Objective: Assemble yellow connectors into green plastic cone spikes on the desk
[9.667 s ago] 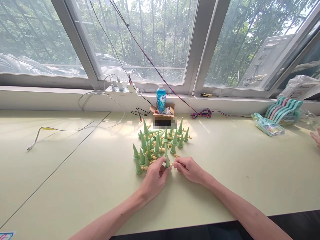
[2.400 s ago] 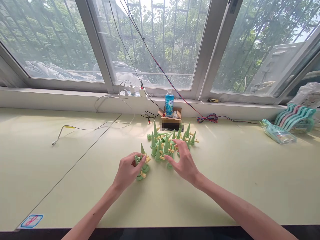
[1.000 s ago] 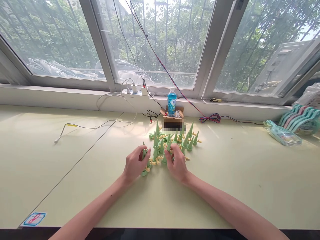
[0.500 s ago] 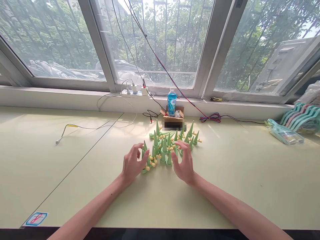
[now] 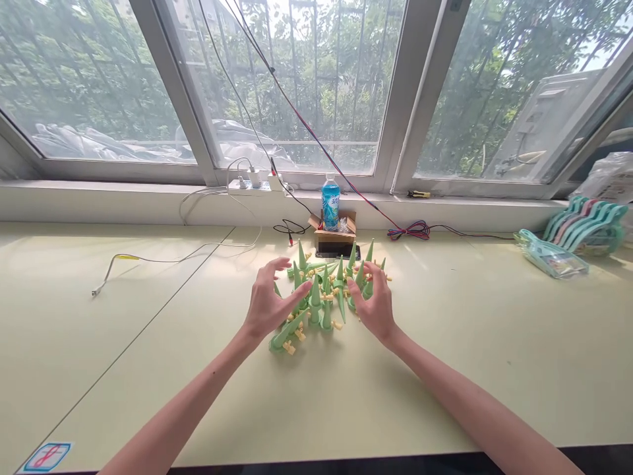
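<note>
A cluster of green plastic cone-shaped spikes with small cream-yellow valves covers the middle of the table, most of them upright, some lying over. Curved around the cluster's left side is my left hand, fingers apart, thumb close to the spikes. On the opposite side my right hand is spread too, its thumb and fingers beside the right-hand spikes. Neither hand visibly grips a spike, though each hides part of the group. One tilted spike lies in front of my left hand.
Behind the cluster stand a small cardboard box and a blue bottle. A dark flat object lies before the box. Cables and a white cord cross the table. Teal hangers sit at the right.
My hands have moved farther over the cluster and slightly apart. A spike near my left hand now leans over, and another near the middle points toward me. The view has shifted a little.
</note>
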`<state>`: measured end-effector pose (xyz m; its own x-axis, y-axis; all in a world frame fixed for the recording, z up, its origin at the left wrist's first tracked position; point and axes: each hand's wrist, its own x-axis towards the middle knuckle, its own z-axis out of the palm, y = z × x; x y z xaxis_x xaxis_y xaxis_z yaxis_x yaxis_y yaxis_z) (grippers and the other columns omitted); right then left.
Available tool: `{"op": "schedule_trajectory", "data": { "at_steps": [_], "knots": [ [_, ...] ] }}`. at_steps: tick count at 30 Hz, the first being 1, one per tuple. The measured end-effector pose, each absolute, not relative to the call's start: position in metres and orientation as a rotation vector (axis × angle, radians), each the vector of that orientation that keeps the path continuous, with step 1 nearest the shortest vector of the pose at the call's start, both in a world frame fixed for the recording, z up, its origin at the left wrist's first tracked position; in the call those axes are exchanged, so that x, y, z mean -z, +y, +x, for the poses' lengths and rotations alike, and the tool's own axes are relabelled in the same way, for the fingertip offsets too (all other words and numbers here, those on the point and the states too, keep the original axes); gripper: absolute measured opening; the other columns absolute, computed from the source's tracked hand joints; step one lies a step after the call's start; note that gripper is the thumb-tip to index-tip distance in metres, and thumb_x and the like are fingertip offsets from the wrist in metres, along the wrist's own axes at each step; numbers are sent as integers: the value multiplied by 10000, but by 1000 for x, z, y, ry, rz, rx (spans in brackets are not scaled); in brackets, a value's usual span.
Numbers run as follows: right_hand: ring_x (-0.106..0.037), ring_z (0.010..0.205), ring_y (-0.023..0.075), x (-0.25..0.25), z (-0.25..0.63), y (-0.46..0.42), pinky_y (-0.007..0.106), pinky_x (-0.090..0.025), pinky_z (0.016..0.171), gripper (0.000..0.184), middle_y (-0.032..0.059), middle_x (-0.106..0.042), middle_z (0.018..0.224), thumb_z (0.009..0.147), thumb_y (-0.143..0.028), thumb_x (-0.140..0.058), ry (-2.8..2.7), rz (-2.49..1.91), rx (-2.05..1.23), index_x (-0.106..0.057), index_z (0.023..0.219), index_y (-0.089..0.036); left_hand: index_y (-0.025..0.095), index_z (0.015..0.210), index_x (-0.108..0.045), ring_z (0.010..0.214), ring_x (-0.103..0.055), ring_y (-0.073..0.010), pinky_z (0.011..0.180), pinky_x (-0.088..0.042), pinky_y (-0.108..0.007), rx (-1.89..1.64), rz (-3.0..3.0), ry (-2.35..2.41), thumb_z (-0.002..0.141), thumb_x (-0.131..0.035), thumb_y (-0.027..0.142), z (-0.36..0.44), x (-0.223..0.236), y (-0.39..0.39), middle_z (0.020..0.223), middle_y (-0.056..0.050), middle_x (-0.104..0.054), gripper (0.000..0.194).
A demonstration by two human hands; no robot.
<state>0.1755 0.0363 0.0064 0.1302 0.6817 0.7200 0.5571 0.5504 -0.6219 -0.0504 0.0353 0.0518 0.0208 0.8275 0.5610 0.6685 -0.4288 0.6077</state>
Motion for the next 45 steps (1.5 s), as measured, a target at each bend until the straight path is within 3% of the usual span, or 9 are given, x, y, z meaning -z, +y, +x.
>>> {"op": "schedule_trajectory", "data": {
  "at_steps": [4, 8, 11, 19, 26, 31, 39, 45],
  "knots": [
    [-622, 950, 225, -11, 170, 40, 403, -493, 884, 278, 52, -679, 1021, 909, -298, -595, -1555, -1057, -270, -527, 1170, -233, 232, 1151, -572, 1004, -617, -243, 854, -483, -380, -1122, 2142, 1563, 785, -683, 507, -45, -57, 41, 1096, -56, -673, 472],
    [-624, 886, 208, -13, 169, 44, 359, -503, 821, 138, 46, -685, 958, 941, -294, -543, -1562, -1066, -332, -601, 1044, -222, 222, 1041, -632, 918, -615, -218, 804, -481, -348, -987, 2217, 1535, 843, -589, 387, -44, -59, 47, 1047, -41, -695, 261],
    [-608, 850, 204, -14, 168, 45, 350, -498, 790, 135, 49, -681, 933, 958, -292, -516, -1582, -1059, -334, -623, 995, -218, 208, 944, -663, 837, -604, -200, 754, -479, -328, -946, 2241, 1527, 860, -538, 339, -44, -60, 52, 983, -37, -707, 200],
    [-588, 927, 220, -22, 165, 45, 359, -490, 836, 92, 37, -681, 960, 926, -278, -588, -1724, -986, -412, -612, 1005, -237, 205, 851, -629, 754, -566, -167, 650, -469, -282, -955, 2251, 1492, 892, -511, 320, -55, -59, 53, 939, -28, -694, 169],
    [-566, 996, 250, -22, 159, 49, 405, -471, 901, 268, 33, -681, 1021, 817, -261, -734, -1759, -1026, -418, -585, 1039, -250, 211, 856, -623, 715, -569, -152, 623, -473, -275, -971, 2252, 1513, 908, -496, 307, -67, -60, 45, 962, -29, -690, 167],
    [-557, 970, 249, -20, 154, 53, 407, -474, 885, 286, 30, -693, 966, 826, -187, -695, -1793, -1031, -428, -581, 1081, -244, 208, 845, -632, 754, -580, -173, 646, -483, -292, -925, 2341, 1492, 902, -480, 303, -71, -65, 43, 913, -39, -695, 188],
    [-573, 876, 227, -20, 156, 56, 381, -503, 793, 85, 35, -667, 867, 875, -164, -585, -1791, -1002, -408, -619, 915, -231, 229, 946, -698, 772, -599, -181, 662, -494, -296, -730, 2371, 1395, 874, -488, 324, -76, -78, 46, 970, -41, -713, 241],
    [-596, 894, 232, -19, 159, 57, 385, -510, 801, 106, 40, -678, 874, 896, -195, -574, -1787, -980, -421, -628, 980, -230, 225, 947, -705, 731, -610, -161, 647, -505, -281, -723, 2303, 1422, 870, -514, 380, -80, -81, 48, 1014, -43, -715, 258]
  ]
}}
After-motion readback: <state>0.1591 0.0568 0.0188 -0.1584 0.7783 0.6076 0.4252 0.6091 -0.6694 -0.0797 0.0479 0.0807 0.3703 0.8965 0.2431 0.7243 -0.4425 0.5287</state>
